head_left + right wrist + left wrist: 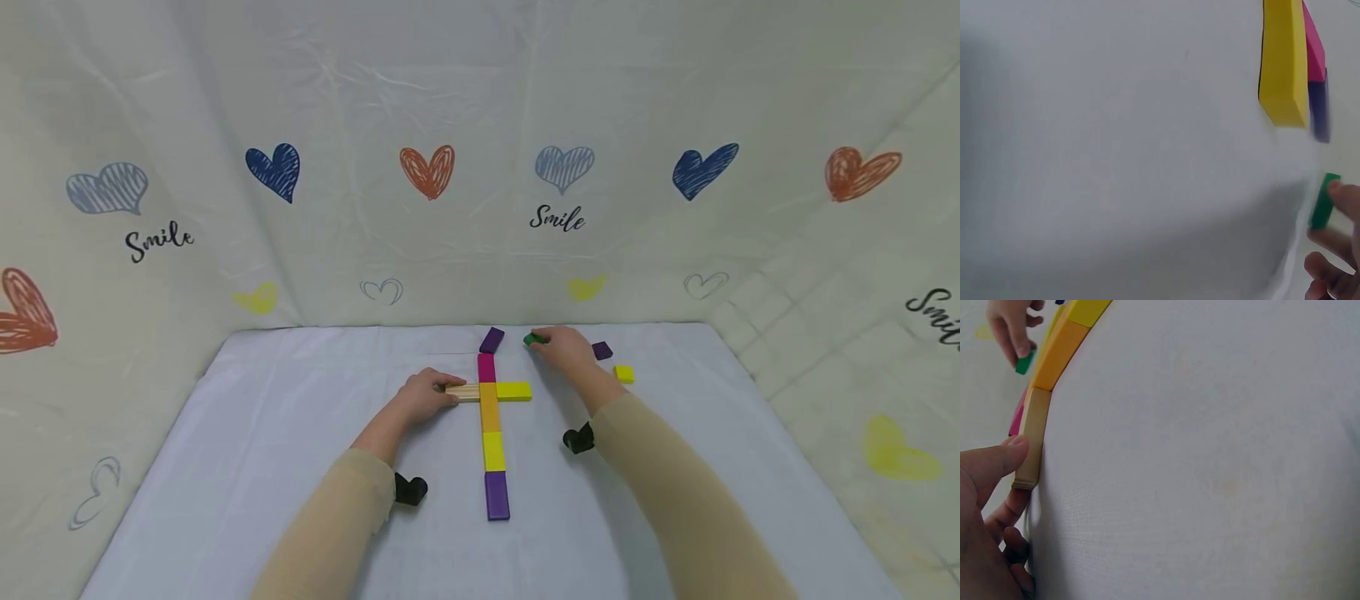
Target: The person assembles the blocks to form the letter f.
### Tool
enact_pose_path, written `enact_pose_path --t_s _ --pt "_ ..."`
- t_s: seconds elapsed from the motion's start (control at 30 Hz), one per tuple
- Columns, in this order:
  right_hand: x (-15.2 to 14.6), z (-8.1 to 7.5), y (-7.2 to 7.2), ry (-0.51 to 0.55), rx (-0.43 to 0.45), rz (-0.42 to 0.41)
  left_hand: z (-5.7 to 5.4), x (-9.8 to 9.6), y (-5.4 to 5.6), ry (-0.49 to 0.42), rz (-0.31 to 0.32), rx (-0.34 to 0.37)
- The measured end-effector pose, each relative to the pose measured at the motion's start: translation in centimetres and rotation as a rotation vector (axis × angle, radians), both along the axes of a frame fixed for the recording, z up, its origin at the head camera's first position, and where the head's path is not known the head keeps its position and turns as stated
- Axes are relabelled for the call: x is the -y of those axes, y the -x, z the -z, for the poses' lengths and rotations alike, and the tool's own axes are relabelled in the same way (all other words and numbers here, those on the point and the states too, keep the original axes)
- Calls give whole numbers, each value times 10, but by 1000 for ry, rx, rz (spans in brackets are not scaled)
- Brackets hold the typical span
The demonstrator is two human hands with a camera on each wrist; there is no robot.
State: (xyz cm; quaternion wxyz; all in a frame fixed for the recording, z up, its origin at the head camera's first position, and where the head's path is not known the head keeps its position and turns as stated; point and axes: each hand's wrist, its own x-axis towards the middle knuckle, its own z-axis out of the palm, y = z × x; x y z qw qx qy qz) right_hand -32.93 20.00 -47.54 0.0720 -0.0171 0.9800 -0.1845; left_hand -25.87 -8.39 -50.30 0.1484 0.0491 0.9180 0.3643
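My left hand (423,395) pinches a plain wooden block (1034,440) between thumb and fingers. That block lies flat, its far end against an orange block (489,407). My right hand (568,352) holds a small green block (1322,206) by thumb and fingertips, near the table's back edge. A column runs from a purple block (497,496) through a yellow block (493,451) and the orange one to a magenta block (486,367). Another yellow block (514,391) juts right from the orange one. At the column's top a dark purple block (492,340) sits tilted.
Beyond my right hand lie a dark purple piece (602,351) and a small yellow piece (624,373). Black wrist devices, one on the left (411,490) and one on the right (578,438), stick out by my sleeves. A printed white sheet (480,250) hangs behind the white tabletop (247,467).
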Motion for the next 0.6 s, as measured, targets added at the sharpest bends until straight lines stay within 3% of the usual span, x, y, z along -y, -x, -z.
enact_pose_path --t_s 0.33,0.6 --pt "12 15 10 -54 -29 -6 0 -1 0 0 8 4" --pt "11 17 12 -67 -58 -27 -2 -1 -1 1 9 5"
